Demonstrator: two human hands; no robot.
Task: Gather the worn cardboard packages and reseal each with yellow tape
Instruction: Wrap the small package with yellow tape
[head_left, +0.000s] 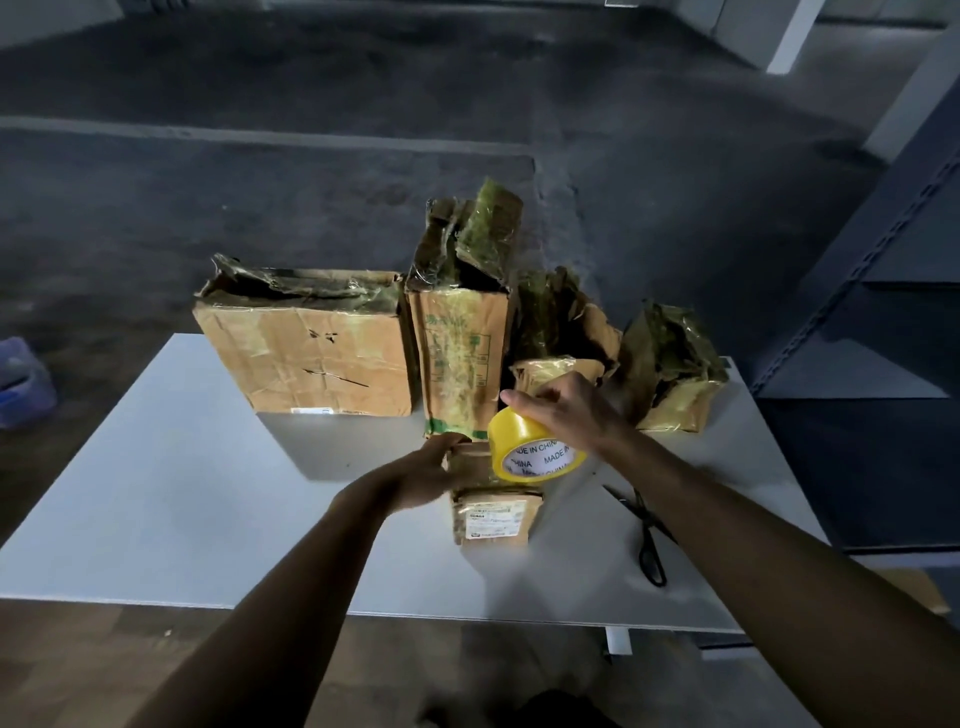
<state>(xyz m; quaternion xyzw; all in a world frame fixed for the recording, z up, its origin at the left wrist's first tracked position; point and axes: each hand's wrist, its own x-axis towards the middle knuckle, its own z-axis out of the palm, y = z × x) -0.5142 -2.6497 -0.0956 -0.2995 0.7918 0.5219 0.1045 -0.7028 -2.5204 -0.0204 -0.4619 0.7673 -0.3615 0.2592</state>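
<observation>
- Desk (208, 493): white top, carrying all the packages, the tape and the scissors.
- Small package (493, 514): worn cardboard with a white printed label on the face toward the camera. It stands near the middle of the desk, in front of the row of larger boxes.
- Left hand (431, 467): grip clamped on the small package, fingers curled over its upper left edge.
- Yellow tape roll (524, 441): held at the top right of the small package, white printed core facing the camera. Whether a strip is already laid on the cardboard cannot be told.
- Right hand (566, 410): grip clamped on the yellow tape roll from above, index finger stretched out over its rim.
- Back row, left to right: wide box (311, 353) with a torn top; tall box (462, 353) with ragged open flaps, touching the wide box; crumpled package (561, 317); battered package (670, 364) near the right edge.
- Scissors (649, 535): black, lying flat on the desk to the right of the small package, partly under the right forearm.
- Blue container (21, 384): on the floor, left of the desk.
</observation>
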